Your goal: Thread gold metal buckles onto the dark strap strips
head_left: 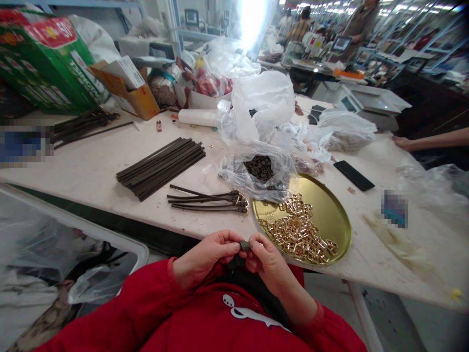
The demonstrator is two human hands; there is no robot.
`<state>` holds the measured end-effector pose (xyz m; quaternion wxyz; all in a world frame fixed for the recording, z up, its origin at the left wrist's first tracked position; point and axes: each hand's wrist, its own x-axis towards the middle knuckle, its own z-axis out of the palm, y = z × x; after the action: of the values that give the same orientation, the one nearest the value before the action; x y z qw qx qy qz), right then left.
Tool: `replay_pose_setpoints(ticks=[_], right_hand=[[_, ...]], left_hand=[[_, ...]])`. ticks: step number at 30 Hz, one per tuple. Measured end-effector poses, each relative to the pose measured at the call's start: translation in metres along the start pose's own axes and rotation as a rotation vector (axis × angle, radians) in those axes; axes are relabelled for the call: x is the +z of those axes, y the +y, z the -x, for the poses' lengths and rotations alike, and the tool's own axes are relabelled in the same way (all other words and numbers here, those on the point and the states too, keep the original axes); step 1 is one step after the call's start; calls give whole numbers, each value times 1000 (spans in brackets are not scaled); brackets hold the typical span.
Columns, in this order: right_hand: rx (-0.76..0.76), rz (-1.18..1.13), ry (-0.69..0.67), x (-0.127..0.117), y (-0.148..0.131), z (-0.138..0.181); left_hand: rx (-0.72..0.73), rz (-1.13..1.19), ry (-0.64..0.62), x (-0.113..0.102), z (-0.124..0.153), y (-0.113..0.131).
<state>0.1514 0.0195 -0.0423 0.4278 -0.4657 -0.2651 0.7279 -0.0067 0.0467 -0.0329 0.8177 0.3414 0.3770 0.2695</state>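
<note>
On the far left, a green box with a red panel carries large pale letters, partly readable as "SINGTA", and a "50" on the red. Beside it, a white carton with a printed label, too small to read, sits in an open brown cardboard box. To the right, a round gold-coloured tray bears a loose heap of shiny metal buckles, small and frame-shaped. Just beyond, partly over its rim, a crumpled clear plastic bag lies open around many small dark bits. Left of the bag, flat dark brown strips lie in a straight bundle; nearer, a few thin straps fan out, their right ends bunched with gold metal. Just off the near edge of the pale worktop, the left hand and right hand meet, both closed to a pinch; between thumbs and fingers they grip a small dark piece, left hand at its left end, right hand at its right
</note>
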Motion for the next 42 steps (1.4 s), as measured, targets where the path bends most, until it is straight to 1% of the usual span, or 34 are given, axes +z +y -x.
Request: replay_pose_setpoints(ticks=[2,5,7,10,11,13,15,16,17,19,23,25,27,28,30,32,34,38,40,42], right_hand=[[-96,182,42,-2,-1,3],[-164,371,39,-6,-4,7],[-236,526,47,-8,-5,9],[-393,800,57,-12,-4,9],[-420,860,47,-13,-3,10],[-429,921,27,-15,-1,10],[-431,956,11,-16,1,11],[-439,977,-2,-16,3,11],[-454,1001,-15,-16,4,11],[-484,1054,-38,-14,5,11],[-549,1122,-48,-7,6,4],[-581,1116,-67,-4,4,-1],[-570,1057,-70,-2,-2,-6],[-541,992,-68,-2,-6,-9],[-437,804,-91,-1,-14,-13],[-308,608,-139,-1,-20,-17],[-198,474,-165,-3,-23,-20],[-62,307,-171,-9,-20,-22],[-29,277,-189,-10,-17,-22],[-21,294,-209,-9,-17,-20]], left_hand=[[2,4,0,1,0,-1],[33,-89,17,1,-2,-3],[56,-190,42,1,-3,-4],[73,-406,79,0,-2,-5],[77,-475,80,-1,-2,-4],[60,-548,32,-2,0,-2],[11,-552,-33,-3,2,1],[-13,-548,-46,-4,3,2],[-28,-553,-40,-4,3,4],[-12,-611,11,-4,3,5],[94,-843,83,-1,-1,11],[134,-957,97,0,-5,18],[152,-990,63,-3,-7,26],[158,-973,40,-5,-9,31],[164,-910,13,-11,-10,39],[166,-855,30,-18,-10,45],[157,-827,52,-24,-10,48],[147,-855,41,-27,-7,51],[148,-902,25,-26,-6,51],[141,-942,17,-24,-6,50]])
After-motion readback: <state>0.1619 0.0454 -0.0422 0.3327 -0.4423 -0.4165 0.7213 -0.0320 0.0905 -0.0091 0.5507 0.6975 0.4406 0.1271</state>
